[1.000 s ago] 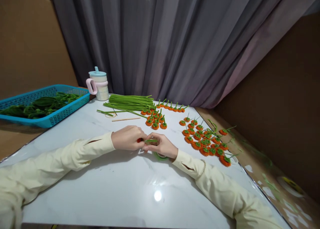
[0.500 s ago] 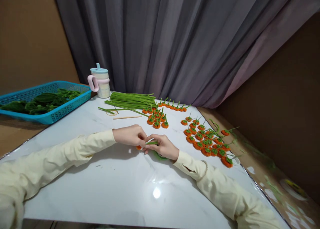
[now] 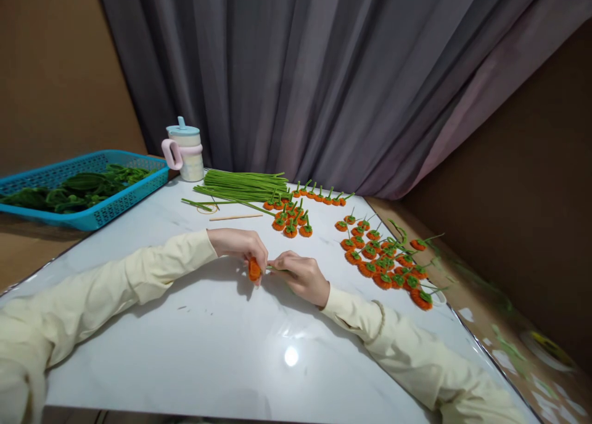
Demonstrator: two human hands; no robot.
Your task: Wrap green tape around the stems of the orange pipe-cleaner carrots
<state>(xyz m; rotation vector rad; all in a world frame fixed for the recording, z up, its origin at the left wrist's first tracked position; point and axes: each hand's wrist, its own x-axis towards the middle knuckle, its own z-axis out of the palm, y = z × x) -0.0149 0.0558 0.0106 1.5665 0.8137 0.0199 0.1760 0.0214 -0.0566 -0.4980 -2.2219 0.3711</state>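
My left hand is closed over a small orange pipe-cleaner fruit, shaped like a persimmon and turned on its side. My right hand pinches the thin green stem that comes out of the fruit's right side. Both hands are close together just above the white tabletop, and the left fingers partly hide the fruit. Beyond them stand several finished orange fruits with short green stems. A thin wooden stick lies farther back on the left.
A bundle of green pipe cleaners lies at the back. More orange fruits with thin wires cover the right side. A lidded cup stands at the back left, beside a blue basket of green pieces. Scraps litter the right.
My left hand has turned, bringing the orange fruit more into sight. My right hand has closed tighter along the stem, and the green curve seen beneath it is now out of sight.
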